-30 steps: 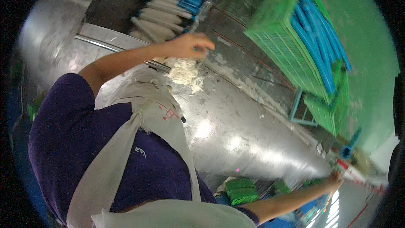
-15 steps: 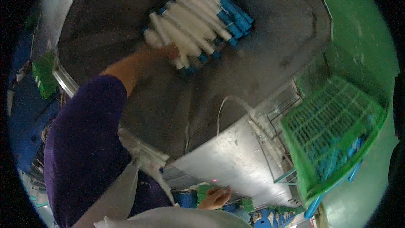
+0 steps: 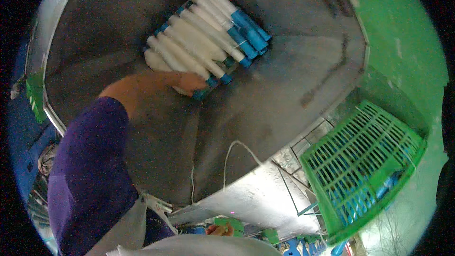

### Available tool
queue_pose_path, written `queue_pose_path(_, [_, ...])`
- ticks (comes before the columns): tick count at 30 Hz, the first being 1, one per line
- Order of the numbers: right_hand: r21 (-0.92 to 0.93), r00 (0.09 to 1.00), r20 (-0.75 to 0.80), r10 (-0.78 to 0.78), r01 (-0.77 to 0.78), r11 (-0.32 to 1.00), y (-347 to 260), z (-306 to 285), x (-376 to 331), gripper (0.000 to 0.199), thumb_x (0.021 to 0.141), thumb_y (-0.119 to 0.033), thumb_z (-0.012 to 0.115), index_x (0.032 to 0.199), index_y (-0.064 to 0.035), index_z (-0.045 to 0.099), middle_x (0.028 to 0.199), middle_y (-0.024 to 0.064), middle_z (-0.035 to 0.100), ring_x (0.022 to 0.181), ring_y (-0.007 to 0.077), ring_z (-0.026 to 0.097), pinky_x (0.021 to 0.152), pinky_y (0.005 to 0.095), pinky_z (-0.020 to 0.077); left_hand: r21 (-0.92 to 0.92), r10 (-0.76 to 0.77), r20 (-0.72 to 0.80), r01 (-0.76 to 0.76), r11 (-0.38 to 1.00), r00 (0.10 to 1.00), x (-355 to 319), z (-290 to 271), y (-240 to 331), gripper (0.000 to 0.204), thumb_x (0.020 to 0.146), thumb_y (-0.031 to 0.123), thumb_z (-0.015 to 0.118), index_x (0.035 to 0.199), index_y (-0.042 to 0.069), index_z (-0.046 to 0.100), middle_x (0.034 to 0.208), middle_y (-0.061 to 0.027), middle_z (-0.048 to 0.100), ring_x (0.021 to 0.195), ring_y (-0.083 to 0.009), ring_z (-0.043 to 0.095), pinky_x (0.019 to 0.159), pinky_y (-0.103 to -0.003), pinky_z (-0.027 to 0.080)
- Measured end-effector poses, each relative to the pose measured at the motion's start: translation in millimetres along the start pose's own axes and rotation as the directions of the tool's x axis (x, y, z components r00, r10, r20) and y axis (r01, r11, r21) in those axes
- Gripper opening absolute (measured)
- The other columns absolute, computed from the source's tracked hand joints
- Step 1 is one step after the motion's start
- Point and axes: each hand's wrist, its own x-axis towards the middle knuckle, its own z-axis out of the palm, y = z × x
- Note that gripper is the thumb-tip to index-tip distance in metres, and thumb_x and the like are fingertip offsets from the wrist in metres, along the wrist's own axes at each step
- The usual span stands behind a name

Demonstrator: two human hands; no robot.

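Observation:
Several long white tubes with blue ends (image 3: 196,33) lie side by side in a slanting row inside a wide grey metal hopper (image 3: 294,80). At the far right of the row, some tubes have longer blue sleeves (image 3: 251,31). My left arm, in a purple sleeve, reaches in from the lower left. My left hand (image 3: 187,83) is closed around the near end of the leftmost tubes, its fingertips partly hidden against them. Low in the picture, my right hand (image 3: 222,230) is beside the pale apron, outside the hopper. Its fingers are too unclear to read.
A green slatted basket (image 3: 362,147) holding blue pieces stands to the right of the hopper on a thin metal frame. A white cord (image 3: 232,144) loops over the hopper's near edge. Green floor (image 3: 398,33) lies to the right. Blue and green items fill the left and lower edges.
The view has shifted, so the hopper and tubes sit further left and lower. My left hand has slid toward the near ends of the tubes. My right hand shows less.

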Motion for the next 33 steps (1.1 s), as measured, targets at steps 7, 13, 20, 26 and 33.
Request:
queue_pose_path(7, [0.216,0.963,0.11,-0.247,0.22,0.951,-25.0,3.6,3.9,0.022,0.092,-0.008,0.044,0.11,-0.0001,0.054,0.058,0.0032,0.052,0.046,0.0073,0.043,0.04,0.0227,0.0343,-0.316,-0.328,-0.833,0.103,0.943,0.447,9.3,-319.4,98.2,0.078,0.083,0.038,0.061,0.139,0.003,0.019,0.122,-0.0215,0.048,0.109,-0.0323,0.051,0.093,-0.041,0.04])
queue_pose_path(13, [0.363,0.856,0.121,-0.503,0.433,0.825,-88.9,10.5,14.9,0.022,0.091,-0.008,0.049,0.108,0.0029,0.058,0.06,-0.0003,0.05,0.05,0.0049,0.045,0.045,0.02,0.0372,-0.567,-0.39,-0.823,-0.635,0.525,0.412,-15.1,-474.7,259.2,0.039,0.088,0.039,0.058,0.109,0.008,0.05,0.073,-0.0066,0.057,0.056,-0.0172,0.056,0.049,-0.031,0.049])
queue_pose_path(20, [0.62,0.523,-0.021,-0.852,0.675,0.399,-166.5,18.9,4.5,0.019,0.09,-0.006,0.05,0.105,-0.0009,0.06,0.065,0.0027,0.054,0.052,0.0061,0.048,0.049,0.0222,0.0408,-0.868,-0.302,-0.457,-0.345,0.358,0.836,22.3,-375.9,390.2,0.056,0.089,0.057,0.045,0.108,0.005,0.052,0.087,-0.012,0.061,0.073,-0.0156,0.059,0.062,-0.034,0.048])
queue_pose_path(26, [0.274,0.335,-0.325,-0.885,0.929,0.251,-201.4,-26.2,22.3,0.02,0.087,-0.008,0.052,0.099,0.0044,0.063,0.063,0.0046,0.057,0.053,0.0082,0.05,0.047,0.0248,0.0388,-0.923,-0.248,-0.38,-0.349,0.159,0.891,28.2,-283.4,490.5,0.057,0.091,0.058,0.04,0.114,0.007,0.05,0.084,-0.0039,0.058,0.071,-0.0133,0.055,0.061,-0.033,0.047])
queue_pose_path(33, [0.265,0.332,-0.352,-0.875,0.932,0.247,-111.2,-55.1,-0.8,0.02,0.086,-0.007,0.053,0.099,0.0013,0.065,0.068,0.0032,0.058,0.06,0.0089,0.05,0.055,0.0252,0.0439,-0.886,-0.26,-0.415,-0.322,0.333,0.872,43.6,-245.2,516.1,0.074,0.088,0.061,0.042,0.126,-0.003,0.04,0.107,-0.0132,0.055,0.087,-0.0198,0.056,0.072,-0.035,0.049])
